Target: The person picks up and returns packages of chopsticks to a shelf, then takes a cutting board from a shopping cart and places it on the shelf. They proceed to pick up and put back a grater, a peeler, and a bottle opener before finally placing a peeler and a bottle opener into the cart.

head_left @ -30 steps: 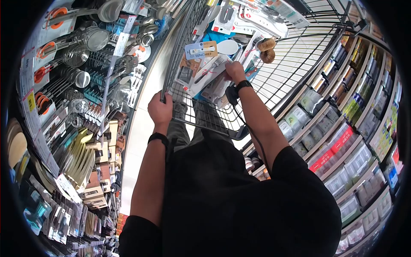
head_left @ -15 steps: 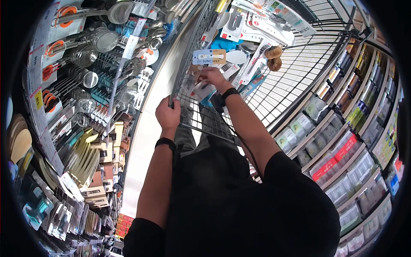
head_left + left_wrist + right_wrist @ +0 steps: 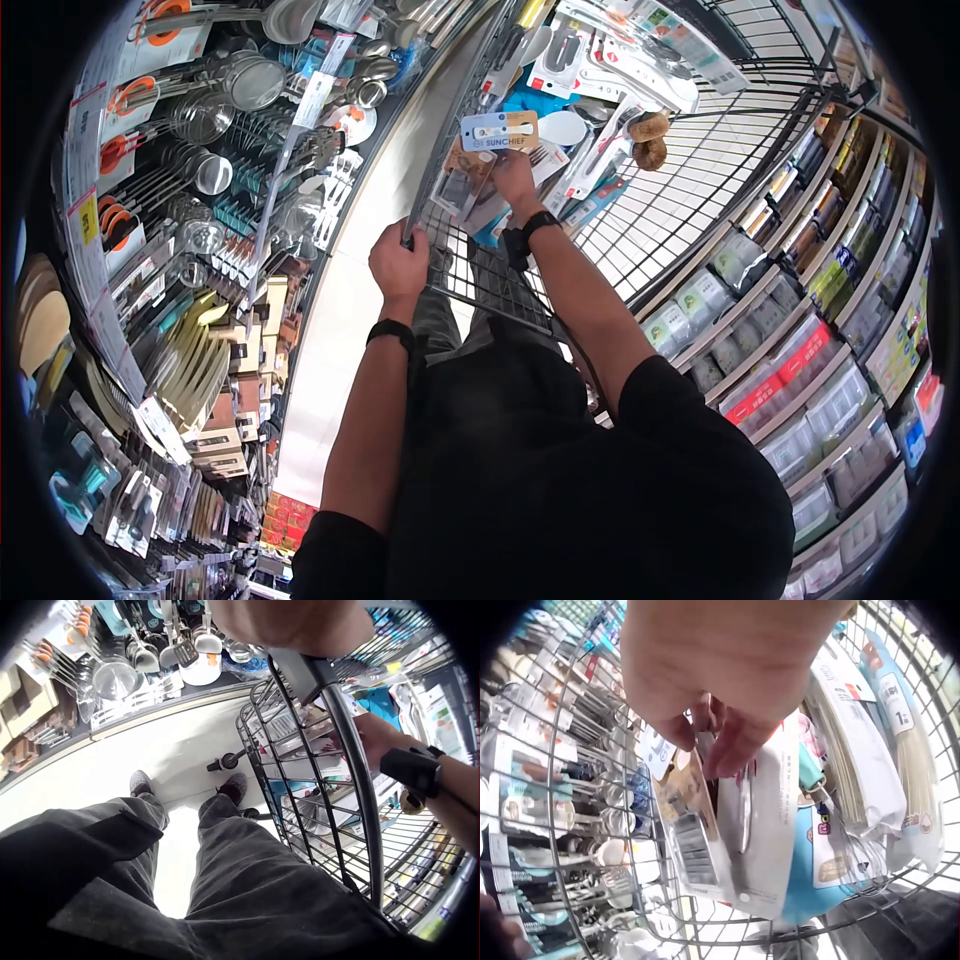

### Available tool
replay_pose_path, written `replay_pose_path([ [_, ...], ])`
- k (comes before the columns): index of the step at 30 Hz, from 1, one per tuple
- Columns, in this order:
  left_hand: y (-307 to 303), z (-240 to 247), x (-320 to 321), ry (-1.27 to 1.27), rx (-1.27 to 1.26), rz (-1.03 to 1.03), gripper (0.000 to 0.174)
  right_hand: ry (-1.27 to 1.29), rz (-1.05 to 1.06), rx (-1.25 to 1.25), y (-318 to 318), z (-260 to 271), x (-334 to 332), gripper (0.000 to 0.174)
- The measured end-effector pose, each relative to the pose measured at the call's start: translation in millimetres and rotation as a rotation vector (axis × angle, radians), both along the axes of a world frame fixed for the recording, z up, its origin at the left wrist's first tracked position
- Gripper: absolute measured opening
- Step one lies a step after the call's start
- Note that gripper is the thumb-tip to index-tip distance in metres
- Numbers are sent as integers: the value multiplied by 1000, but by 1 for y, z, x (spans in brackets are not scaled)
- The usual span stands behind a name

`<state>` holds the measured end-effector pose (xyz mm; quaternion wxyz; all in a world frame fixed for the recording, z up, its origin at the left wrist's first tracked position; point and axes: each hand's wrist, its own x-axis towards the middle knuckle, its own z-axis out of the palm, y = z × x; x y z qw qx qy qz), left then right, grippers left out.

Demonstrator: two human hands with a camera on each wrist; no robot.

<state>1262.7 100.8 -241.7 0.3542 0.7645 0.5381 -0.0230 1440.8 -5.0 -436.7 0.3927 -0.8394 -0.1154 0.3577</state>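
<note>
In the head view the left hand (image 3: pixel 398 262) is wrapped round the dark handle of the wire cart; the left wrist view shows it at the top, over the handle bar (image 3: pixel 352 742). Inside the cart, the right hand (image 3: pixel 514 180) pinches the upper edge of a brown-backed clear package (image 3: pixel 462 182). The right wrist view shows this package (image 3: pixel 694 840) tilted, against a white package (image 3: pixel 769 832), with the curled fingers (image 3: pixel 731 750) at its top edge. A blue and tan SUNCHIEF card (image 3: pixel 500 131) lies just beyond the right hand.
More packaged utensils, a white spoon (image 3: pixel 563 128) and two brown round objects (image 3: pixel 649 140) are in the cart. Hanging utensils (image 3: pixel 255 80) line the left shelf, and packaged goods (image 3: pixel 780 385) fill the right shelf. Legs and shoes (image 3: pixel 234 787) are beside the cart.
The right hand has moved left from the white cutlery package to the brown-backed package, which now shows more of its front. The left hand stays on the handle.
</note>
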Motion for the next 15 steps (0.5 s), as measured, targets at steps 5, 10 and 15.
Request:
replay_pose_path([
  [5,0,-4,-2,-18,-16,5,25,528,-506,198,19,21,7,25],
  [10,-1,-7,-4,2,-13,-4,26,540,-539,250,25,34,10,21],
  [15,-8,-22,-12,-12,23,-5,26,225,-408,143,1,-31,4,18],
])
